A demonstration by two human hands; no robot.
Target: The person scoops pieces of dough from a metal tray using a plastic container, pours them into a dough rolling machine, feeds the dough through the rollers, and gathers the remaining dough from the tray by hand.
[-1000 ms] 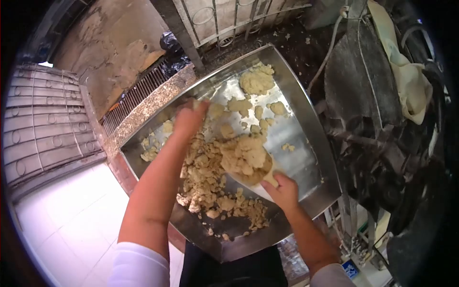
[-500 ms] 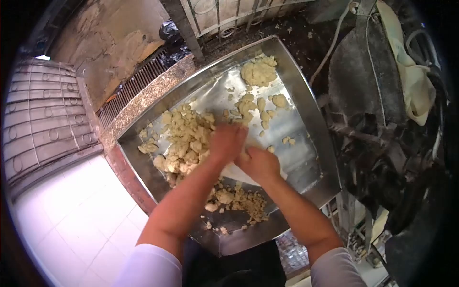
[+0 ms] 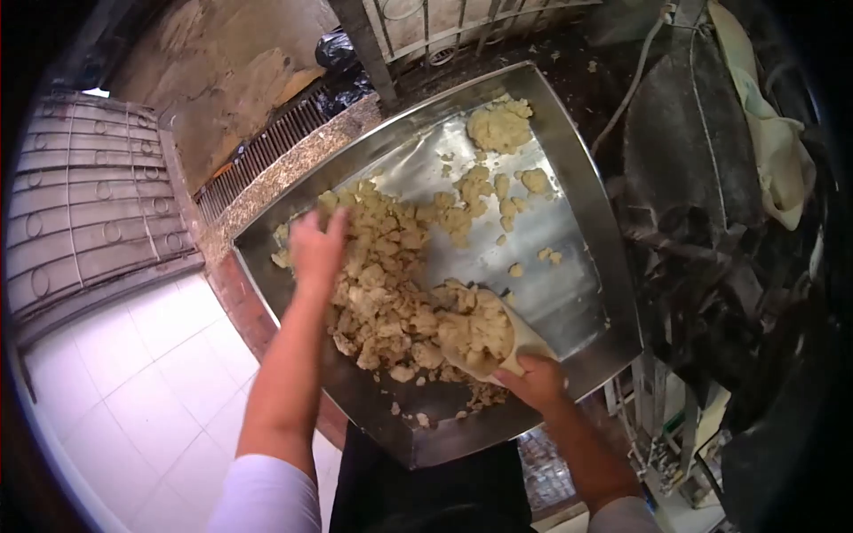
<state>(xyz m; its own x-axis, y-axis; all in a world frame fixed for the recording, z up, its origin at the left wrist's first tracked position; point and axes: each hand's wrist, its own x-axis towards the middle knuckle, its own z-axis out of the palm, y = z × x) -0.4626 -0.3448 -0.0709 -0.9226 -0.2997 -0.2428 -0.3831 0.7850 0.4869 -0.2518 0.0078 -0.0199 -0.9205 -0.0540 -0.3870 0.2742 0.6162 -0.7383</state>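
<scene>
A metal tray [image 3: 573, 169] holds a heap of crumbly, pale yellow dough-like lumps [image 3: 378, 258]. Over the heap's left edge is my left hand [image 3: 318, 249], its fingers apart and slightly blurred; nothing shows in it. My right hand [image 3: 536, 382] grips the near end of a white scoop [image 3: 528, 339] at the tray's lower right. The scoop lies tilted, its mouth toward the heap, with a load of the lumps in it. Its handle is mostly covered by my fingers.
A larger clump [image 3: 500, 126] sits in the tray's far corner, with smaller pieces scattered below it. Left of the tray stand a metal grille [image 3: 98, 195] and white floor tiles [image 3: 151, 364]. Dark, dusty equipment [image 3: 689, 142] borders the right side.
My hands have parted: the left moved left over the heap, the right moved down and right with the scoop. Lumps now fill the scoop, and the heap spreads nearer to me.
</scene>
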